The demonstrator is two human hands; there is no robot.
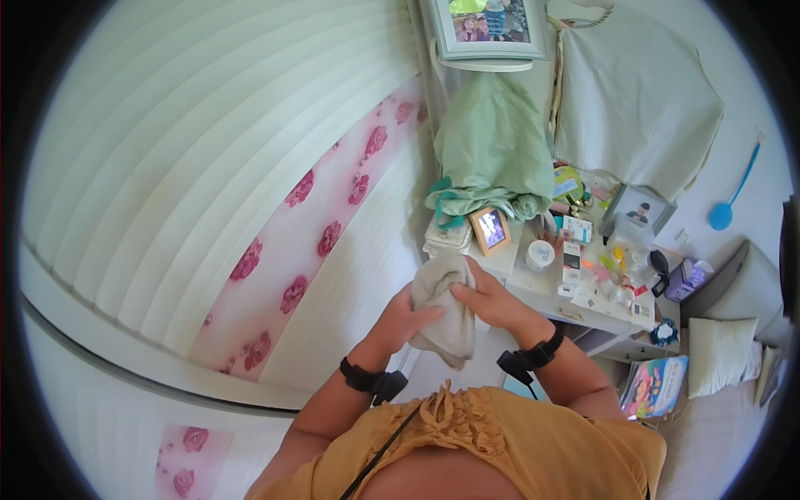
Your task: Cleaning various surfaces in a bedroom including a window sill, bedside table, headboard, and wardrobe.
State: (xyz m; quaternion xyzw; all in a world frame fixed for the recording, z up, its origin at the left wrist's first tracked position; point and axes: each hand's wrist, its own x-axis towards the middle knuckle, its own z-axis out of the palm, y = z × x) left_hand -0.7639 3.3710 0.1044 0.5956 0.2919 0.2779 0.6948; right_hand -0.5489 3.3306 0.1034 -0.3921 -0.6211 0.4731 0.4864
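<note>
Between my two hands I hold a beige cloth [450, 321], bunched and folded at its top, its lower end hanging loose. My left hand [402, 318] grips its left side, the thumb lying across the front. On the right side my right hand [493, 298] is closed on the cloth, its thumb pressed near the upper fold. The fingers behind the cloth are hidden. Just beyond it stand a small wood-framed picture [491, 231] and a white round tub [540, 255].
A dressing table [557, 287] crowded with small boxes and bottles stands ahead right. Green fabric [492, 142] hangs above it, beside a white cover [637, 100]. White ribbed doors with a floral strip [292, 242] fill the left. A bed with a cushion [722, 357] is at right.
</note>
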